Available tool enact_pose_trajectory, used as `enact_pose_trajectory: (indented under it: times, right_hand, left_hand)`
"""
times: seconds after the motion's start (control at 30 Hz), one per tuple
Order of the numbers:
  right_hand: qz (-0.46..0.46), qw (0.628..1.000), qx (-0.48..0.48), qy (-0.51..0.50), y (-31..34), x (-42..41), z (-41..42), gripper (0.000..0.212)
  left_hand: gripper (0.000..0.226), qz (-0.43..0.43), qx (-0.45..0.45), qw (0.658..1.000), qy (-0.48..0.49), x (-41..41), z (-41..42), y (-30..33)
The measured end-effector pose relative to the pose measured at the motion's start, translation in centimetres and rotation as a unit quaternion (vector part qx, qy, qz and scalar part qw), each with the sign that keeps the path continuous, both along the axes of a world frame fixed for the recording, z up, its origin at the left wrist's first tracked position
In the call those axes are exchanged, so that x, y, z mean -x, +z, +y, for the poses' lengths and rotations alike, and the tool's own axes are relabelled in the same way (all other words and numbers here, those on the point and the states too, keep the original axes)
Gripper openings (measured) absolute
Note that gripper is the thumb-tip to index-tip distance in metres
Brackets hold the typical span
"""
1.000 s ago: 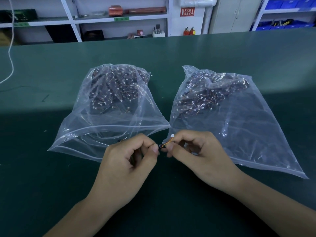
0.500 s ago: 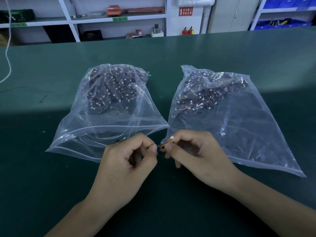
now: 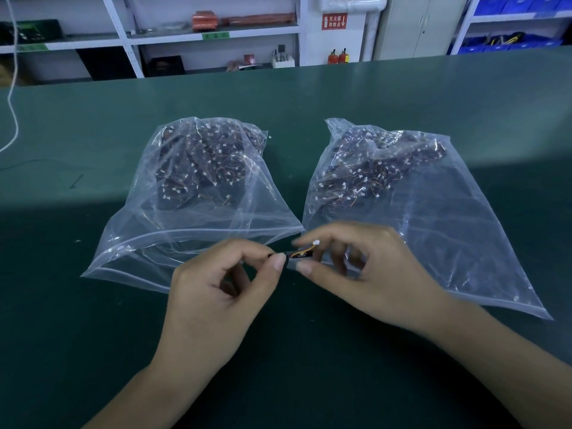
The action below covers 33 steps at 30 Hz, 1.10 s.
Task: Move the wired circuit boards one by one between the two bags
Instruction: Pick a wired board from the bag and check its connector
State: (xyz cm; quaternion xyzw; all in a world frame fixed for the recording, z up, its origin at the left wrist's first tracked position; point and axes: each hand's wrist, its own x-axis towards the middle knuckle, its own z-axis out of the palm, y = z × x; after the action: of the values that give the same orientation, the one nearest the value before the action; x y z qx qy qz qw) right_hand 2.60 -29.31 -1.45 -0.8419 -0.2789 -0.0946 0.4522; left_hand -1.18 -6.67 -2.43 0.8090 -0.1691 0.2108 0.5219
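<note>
**Both hands pinching one little board between the bags**

So the person is standing at a green worktop (image 3: 309, 94) with two clear plastic bags lying flat on it, mouths facing them. The left bag (image 3: 185, 230) and the right bag (image 3: 433, 230) are each holding a dark heap of wired boards up at the far end, with tiny white connectors and orange wires showing through the plastic. The two bags are lying just beside each other, their near corners almost meeting.

Right there, at the gap between the bag mouths, a single board (image 3: 298, 254) is being held just above the worktop. The left hand (image 3: 216, 292) is pinching its left end between thumb and forefinger, other fingers curled in. The right hand (image 3: 365, 274) is pinching the other end the same way, hovering over the near corner of the right bag. The board's orange wire is curling up to a small white plug by the right forefinger. It's small and a bit blurry, so can't make out much more.

Behind the worktop there are white shelves (image 3: 216, 32) with odds and ends, and a white cable (image 3: 12, 97) is trailing down at the far left.
</note>
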Motion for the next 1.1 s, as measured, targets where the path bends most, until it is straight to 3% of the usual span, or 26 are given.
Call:
enact_pose_trajectory:
  times: [0.1, 0.33, 0.53, 0.83, 1.0, 1.1]
  right_hand:
    - [-0.058, 0.991, 0.117, -0.009, 0.7, -1.2, -1.8, 0.038]
    - [-0.033, 0.973, 0.228, -0.008, 1.2, -1.8, -3.4, 0.036]
    - [-0.082, 0.982, 0.169, -0.012, 1.4, -1.8, -3.2, 0.027]
    - [-0.121, 0.983, 0.14, -0.004, 1.4, -1.9, -3.0, 0.029]
    - [-0.118, 0.984, 0.13, -0.012, 1.3, -2.0, -3.2, 0.032]
    - [-0.122, 0.985, 0.125, -0.002, 1.4, -1.9, -3.0, 0.022]
  left_hand:
    - [0.004, -0.015, 0.017, 0.999, 0.032, -0.2, 0.3, 0.2]
    - [0.008, -0.049, -0.086, 0.995, 0.002, -0.4, 0.0, -0.4]
    - [0.001, -0.065, -0.147, 0.987, -0.02, -1.0, -0.4, -1.0]
    - [0.006, -0.167, -0.13, 0.977, 0.003, -1.6, -0.8, -0.7]
    - [0.011, -0.243, -0.218, 0.945, 0.04, -2.2, -1.0, -0.6]
    - [0.013, -0.278, -0.268, 0.921, 0.049, -2.2, -0.9, -0.6]
